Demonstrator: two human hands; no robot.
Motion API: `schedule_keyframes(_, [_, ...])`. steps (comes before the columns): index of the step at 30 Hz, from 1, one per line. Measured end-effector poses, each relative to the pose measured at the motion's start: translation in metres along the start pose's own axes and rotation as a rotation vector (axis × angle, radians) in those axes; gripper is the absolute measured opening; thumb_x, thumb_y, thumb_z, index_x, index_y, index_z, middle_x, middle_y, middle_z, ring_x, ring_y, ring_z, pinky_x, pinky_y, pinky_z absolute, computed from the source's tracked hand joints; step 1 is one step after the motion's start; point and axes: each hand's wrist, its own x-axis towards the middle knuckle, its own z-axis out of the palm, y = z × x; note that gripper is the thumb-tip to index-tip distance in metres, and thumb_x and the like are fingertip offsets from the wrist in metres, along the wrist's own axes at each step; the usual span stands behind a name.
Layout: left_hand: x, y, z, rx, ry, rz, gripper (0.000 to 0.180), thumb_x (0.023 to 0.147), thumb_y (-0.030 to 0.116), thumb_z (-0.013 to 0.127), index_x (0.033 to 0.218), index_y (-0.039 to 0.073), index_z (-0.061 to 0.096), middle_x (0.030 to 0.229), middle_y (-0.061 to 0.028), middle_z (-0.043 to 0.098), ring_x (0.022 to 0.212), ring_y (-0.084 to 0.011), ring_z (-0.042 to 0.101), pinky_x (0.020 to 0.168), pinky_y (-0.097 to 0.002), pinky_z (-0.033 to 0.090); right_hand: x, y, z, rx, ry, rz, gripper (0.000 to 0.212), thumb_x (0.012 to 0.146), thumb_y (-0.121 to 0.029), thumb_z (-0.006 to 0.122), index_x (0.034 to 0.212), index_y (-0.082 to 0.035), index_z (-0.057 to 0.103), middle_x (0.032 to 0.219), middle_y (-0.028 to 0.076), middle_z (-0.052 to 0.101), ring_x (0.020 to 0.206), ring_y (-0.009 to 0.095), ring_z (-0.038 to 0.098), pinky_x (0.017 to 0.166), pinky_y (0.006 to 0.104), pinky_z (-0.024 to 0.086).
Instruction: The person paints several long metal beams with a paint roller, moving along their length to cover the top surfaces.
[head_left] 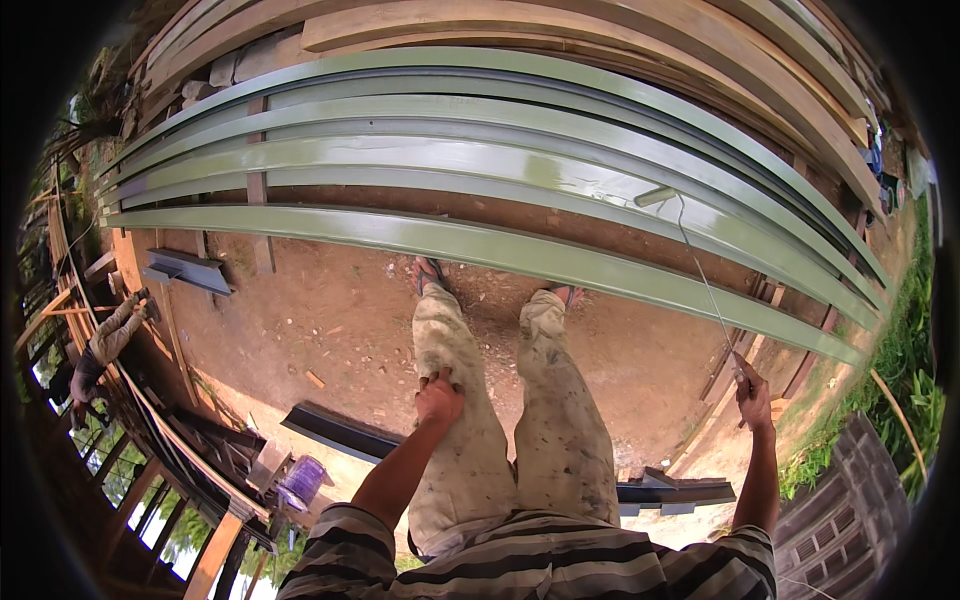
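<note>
The bare right hand (753, 398) is holding a wire-framed green roller (656, 197) against a glossy green metal beam (450, 158) — the left hand (440, 397) is touching stained beige trousers (560, 430).

Roller handle (738, 358) mostly hidden in right hand (754, 398). Left hand (440, 398): palm hidden against trousers (565, 440). 1 dark channel (340, 431): right end lost behind left forearm (398, 468). Striped shirt (560, 560) cut off at bottom picture edge, timber stack (600, 25) at top. 1 co-worker (108, 345) past ground's (300, 330) left edge: hands too small to read.
</note>
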Motion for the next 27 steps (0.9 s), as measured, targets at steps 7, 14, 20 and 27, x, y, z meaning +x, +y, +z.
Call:
schedule_keyframes(7, [0.001, 0.001, -0.001, 0.02, -0.019, 0.005, 0.053, 0.09, 0.032, 0.064, 0.14, 0.016, 0.057, 0.139, -0.0099, 0.059, 0.134, -0.0354, 0.053, 0.105, -0.0509, 0.051, 0.019, -0.026, -0.011, -0.153, -0.088, -0.101, 0.041, 0.105, -0.012, 0.051, 0.144, -0.008, 0.059, 0.108, 0.028, 0.069, 0.081, 0.039, 0.069, 0.069, 0.0395, 0.053])
schedule_keyframes(14, [0.003, 0.0, 0.009, 0.016, -0.005, 0.013, 0.051, 0.091, 0.032, 0.062, 0.14, 0.017, 0.057, 0.138, -0.009, 0.06, 0.132, -0.0357, 0.054, 0.103, -0.0512, 0.051, 0.065, -0.09, 0.067, -0.146, -0.117, -0.247, 0.039, 0.105, -0.012, 0.054, 0.144, -0.008, 0.058, 0.112, 0.028, 0.07, 0.087, 0.048, 0.068, 0.073, 0.0442, 0.055])
schedule_keyframes(20, [0.008, -0.007, 0.015, -0.018, 0.004, 0.036, 0.052, 0.091, 0.032, 0.062, 0.14, 0.017, 0.057, 0.138, -0.0112, 0.059, 0.133, -0.0359, 0.054, 0.104, -0.0513, 0.051, 0.094, -0.173, 0.162, -0.105, -0.144, -0.243, 0.049, 0.1, -0.015, 0.06, 0.149, -0.021, 0.055, 0.097, 0.028, 0.07, 0.086, 0.049, 0.068, 0.073, 0.0549, 0.054])
schedule_keyframes(27, [0.012, -0.021, 0.011, -0.062, -0.016, 0.038, 0.054, 0.091, 0.032, 0.062, 0.143, 0.017, 0.056, 0.137, -0.0128, 0.06, 0.134, -0.0372, 0.052, 0.103, -0.0528, 0.05, 0.112, -0.288, 0.29, -0.049, -0.154, -0.281, 0.05, 0.101, -0.021, 0.059, 0.15, -0.025, 0.053, 0.094, 0.027, 0.072, 0.085, 0.049, 0.069, 0.076, 0.0573, 0.055])
